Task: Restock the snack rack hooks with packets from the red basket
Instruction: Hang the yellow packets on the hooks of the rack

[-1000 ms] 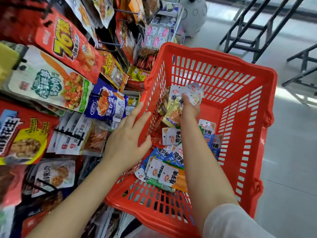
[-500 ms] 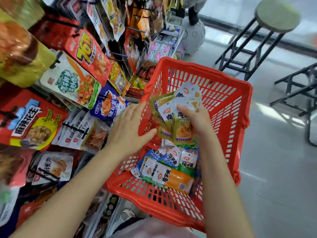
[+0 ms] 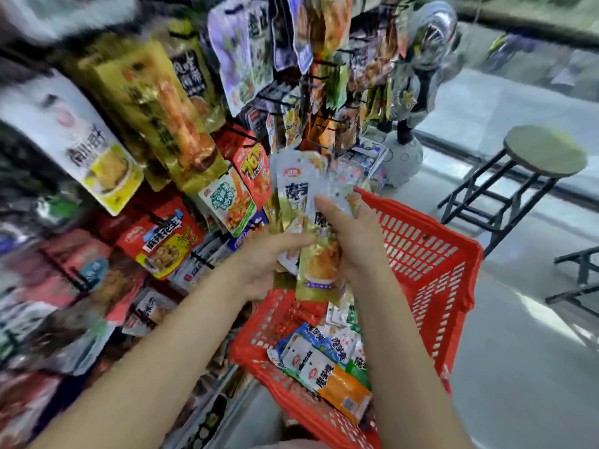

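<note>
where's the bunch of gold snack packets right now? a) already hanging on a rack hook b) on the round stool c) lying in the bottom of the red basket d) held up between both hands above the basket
d: the bunch of gold snack packets is gripped by the right hand and the left hand, lifted above the red basket, while other packets lie inside it.

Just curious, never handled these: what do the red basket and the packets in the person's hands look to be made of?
The red basket looks like moulded plastic: uniform colour and walls pierced by regular slots, with a slight sheen. The bunch of packets held by the left hand and right hand looks like thin glossy printed film, partly gold and perhaps foil-lined; motion blur leaves that open.
</note>
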